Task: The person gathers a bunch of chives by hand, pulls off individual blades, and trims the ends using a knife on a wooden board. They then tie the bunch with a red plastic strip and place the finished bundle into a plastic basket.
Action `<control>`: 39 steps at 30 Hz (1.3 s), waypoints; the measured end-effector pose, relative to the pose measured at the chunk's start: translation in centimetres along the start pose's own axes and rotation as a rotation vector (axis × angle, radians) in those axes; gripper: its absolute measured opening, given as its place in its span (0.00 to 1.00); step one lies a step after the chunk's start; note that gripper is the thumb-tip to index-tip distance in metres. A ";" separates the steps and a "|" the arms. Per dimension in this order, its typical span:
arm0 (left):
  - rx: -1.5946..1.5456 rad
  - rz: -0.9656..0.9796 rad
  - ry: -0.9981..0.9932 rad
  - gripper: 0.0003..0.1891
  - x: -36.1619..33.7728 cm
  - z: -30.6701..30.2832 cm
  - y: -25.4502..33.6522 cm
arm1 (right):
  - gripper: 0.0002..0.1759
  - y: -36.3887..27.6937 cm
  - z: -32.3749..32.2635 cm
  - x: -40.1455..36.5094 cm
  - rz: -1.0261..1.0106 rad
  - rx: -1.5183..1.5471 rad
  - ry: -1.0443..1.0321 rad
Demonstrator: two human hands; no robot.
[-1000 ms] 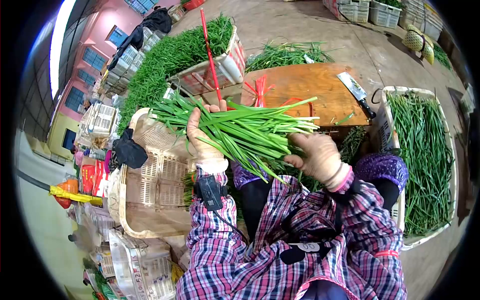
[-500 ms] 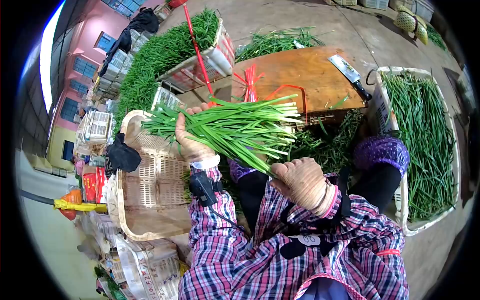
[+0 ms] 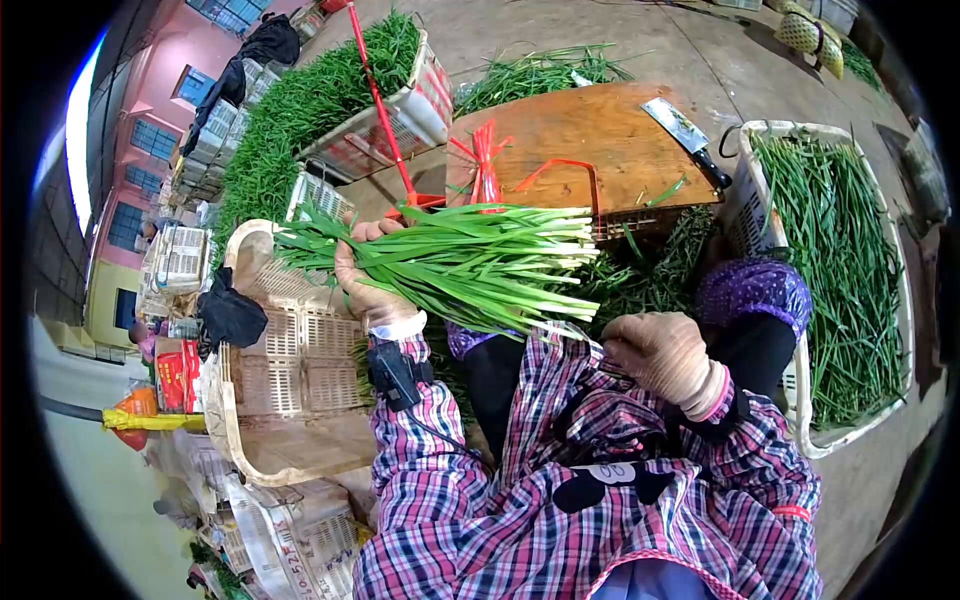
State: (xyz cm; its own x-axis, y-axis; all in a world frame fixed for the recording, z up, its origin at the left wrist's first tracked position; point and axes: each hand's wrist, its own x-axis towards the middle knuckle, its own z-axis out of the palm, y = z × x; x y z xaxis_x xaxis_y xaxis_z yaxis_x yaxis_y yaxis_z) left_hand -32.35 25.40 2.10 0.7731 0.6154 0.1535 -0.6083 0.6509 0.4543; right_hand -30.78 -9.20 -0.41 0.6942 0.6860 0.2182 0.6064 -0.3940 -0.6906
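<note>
My left hand (image 3: 375, 270) is wrapped round a bunch of green leafy stalks (image 3: 480, 255), whose pale ends point right. To the right of those ends, my right hand (image 3: 655, 350) is closed above my lap, apart from the bunch; what its fingers hold, if anything, is hidden. Beyond the bunch, red ties (image 3: 485, 165) stand upright at the edge of a wooden board (image 3: 580, 135). On the board's right side lies a cleaver (image 3: 685, 135) with a black handle.
A white crate (image 3: 800, 430) of green stalks stands at the right. At the left is a pale basket (image 3: 310, 420) with a black cloth (image 3: 232, 312) on its rim. Another heaped crate (image 3: 400, 125) and a red pole (image 3: 380, 105) are farther back.
My right hand has come away from the bunch's lower stalks and moved right. Those stalks now lie closer in with the others. My left hand still holds the bunch.
</note>
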 end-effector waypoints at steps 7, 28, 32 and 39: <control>0.010 0.055 -0.067 0.15 -0.2 0.6 -0.2 | 0.11 -3.5 -1.1 1.0 0.363 1.280 -0.055; -0.246 -0.275 -0.422 0.17 -0.1 5.1 -0.6 | 0.14 0.0 2.4 5.7 0.023 -0.102 0.271; -0.178 -0.252 -0.425 0.17 0.2 5.2 -1.1 | 0.12 -0.1 3.2 6.4 0.001 -0.016 0.279; -0.125 -0.193 -0.405 0.13 0.6 3.7 -1.1 | 0.06 -0.2 2.8 5.8 0.043 0.408 0.082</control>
State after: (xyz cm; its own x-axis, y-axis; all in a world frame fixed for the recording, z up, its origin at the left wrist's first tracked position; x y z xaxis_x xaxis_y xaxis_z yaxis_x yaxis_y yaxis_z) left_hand -30.57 23.36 4.90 0.8670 0.2705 0.4185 -0.4442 0.8002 0.4029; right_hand -27.97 -3.44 -1.00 0.7537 0.6171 0.2261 0.3843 -0.1348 -0.9133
